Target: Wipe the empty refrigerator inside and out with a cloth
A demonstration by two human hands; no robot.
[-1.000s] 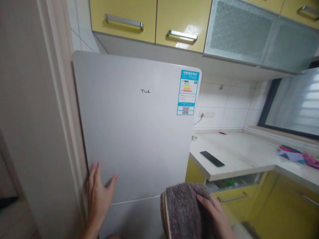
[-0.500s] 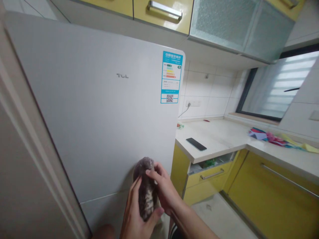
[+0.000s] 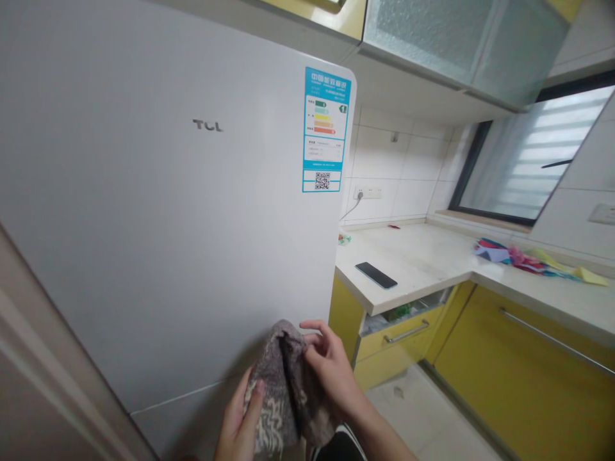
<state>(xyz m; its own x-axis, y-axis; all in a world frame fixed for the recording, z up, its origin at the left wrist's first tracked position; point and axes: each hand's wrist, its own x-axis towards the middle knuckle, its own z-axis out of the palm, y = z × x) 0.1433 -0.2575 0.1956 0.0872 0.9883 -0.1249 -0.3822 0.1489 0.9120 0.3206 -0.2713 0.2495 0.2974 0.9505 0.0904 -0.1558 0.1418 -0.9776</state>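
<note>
Both my hands hold a grey-brown cloth (image 3: 273,378) with a whitish pattern, low in the middle of the view. It hangs partly unfolded, with a dark crease running down its middle. My left hand (image 3: 239,416) grips its left side, thumb lying on top. The upper right edge is pinched by my right hand (image 3: 331,365), whose upper fingers stick out a little. Just behind the cloth stands a white fridge (image 3: 192,224) with a blue energy label (image 3: 325,131) on its door.
Right of the fridge, a white counter (image 3: 418,256) carries a phone (image 3: 376,275) near its edge. Colourful cloths (image 3: 523,259) lie farther along it. Below are yellow cabinets (image 3: 523,371) and a partly open drawer (image 3: 403,330). Wall cabinets (image 3: 432,38) hang above.
The bunched cloth has been opened out and spread wider between my hands. My right hand has moved slightly right and down, my left hand to the left. The view has shifted toward the fridge.
</note>
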